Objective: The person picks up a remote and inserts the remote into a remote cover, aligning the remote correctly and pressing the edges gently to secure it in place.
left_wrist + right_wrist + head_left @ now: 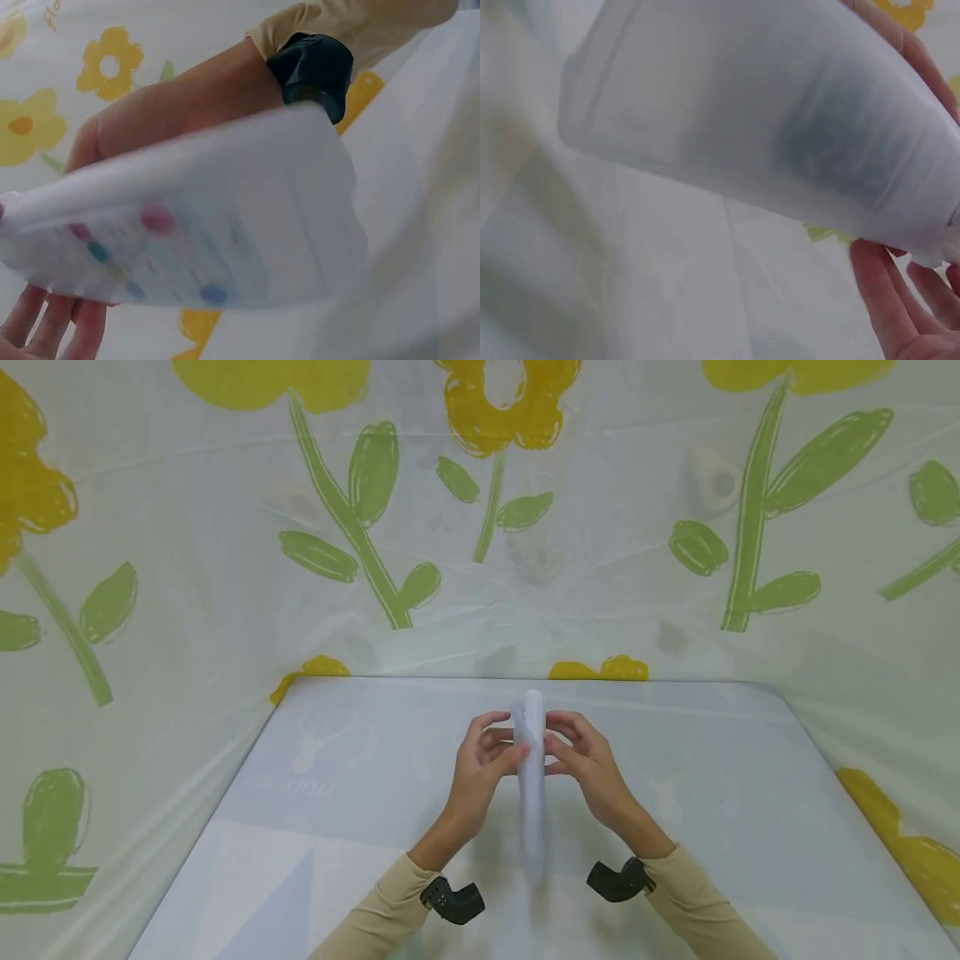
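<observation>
Two-handed, pinching a white bag [531, 802] with left grip [477, 768] and right grip [590, 767] at its opposite sides, bench [360, 793] beneath it.

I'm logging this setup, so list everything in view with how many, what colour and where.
Packet: one, whitish with coloured spots on one face, between the hands
Tabletop: one, pale blue and white, beneath the hands
Sheet: one, whitish, behind and beside the tabletop
Flower prints: several, yellow and green, on the sheet
Wrist devices: two, black, one per wrist
Sleeves: two, beige, on the forearms
Left hand: one, bare, pinching the packet
Right hand: one, bare, pinching the packet
</observation>
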A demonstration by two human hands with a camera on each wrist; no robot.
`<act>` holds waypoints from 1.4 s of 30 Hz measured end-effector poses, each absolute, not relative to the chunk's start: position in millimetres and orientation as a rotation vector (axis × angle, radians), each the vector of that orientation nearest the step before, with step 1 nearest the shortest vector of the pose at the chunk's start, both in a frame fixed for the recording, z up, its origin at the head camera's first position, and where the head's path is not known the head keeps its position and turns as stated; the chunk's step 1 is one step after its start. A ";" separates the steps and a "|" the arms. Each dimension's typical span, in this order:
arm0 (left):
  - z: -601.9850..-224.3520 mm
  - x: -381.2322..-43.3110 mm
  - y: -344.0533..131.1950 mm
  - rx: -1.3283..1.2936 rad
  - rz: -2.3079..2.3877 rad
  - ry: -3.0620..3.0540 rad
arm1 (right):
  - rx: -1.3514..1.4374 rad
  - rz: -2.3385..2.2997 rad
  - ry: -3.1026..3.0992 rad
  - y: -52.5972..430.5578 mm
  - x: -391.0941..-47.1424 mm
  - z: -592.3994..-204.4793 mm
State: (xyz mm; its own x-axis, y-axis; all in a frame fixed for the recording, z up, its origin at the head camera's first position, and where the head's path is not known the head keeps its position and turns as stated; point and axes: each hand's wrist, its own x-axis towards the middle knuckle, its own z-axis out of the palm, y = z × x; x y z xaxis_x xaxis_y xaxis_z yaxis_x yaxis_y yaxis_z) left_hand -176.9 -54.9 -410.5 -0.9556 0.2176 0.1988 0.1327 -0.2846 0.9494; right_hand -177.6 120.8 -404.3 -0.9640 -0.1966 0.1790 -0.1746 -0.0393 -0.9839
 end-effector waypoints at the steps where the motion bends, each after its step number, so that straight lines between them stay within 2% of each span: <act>1: -409.8 -177.0 -54.9 0.445 2.433 1.857 | -0.415 -2.233 2.165 120.1 -177.5 -404.5; 19: -406.0 -177.5 -58.7 0.392 2.426 1.818 | -0.413 -2.287 2.288 116.9 -174.0 -406.4; 32: -413.3 -180.8 -61.4 0.566 2.529 1.931 | -0.500 -2.297 2.416 117.7 -173.3 -404.6; 42: -415.5 -183.8 -67.5 0.571 2.463 1.857 | -0.566 -2.218 2.570 119.2 -171.1 -400.2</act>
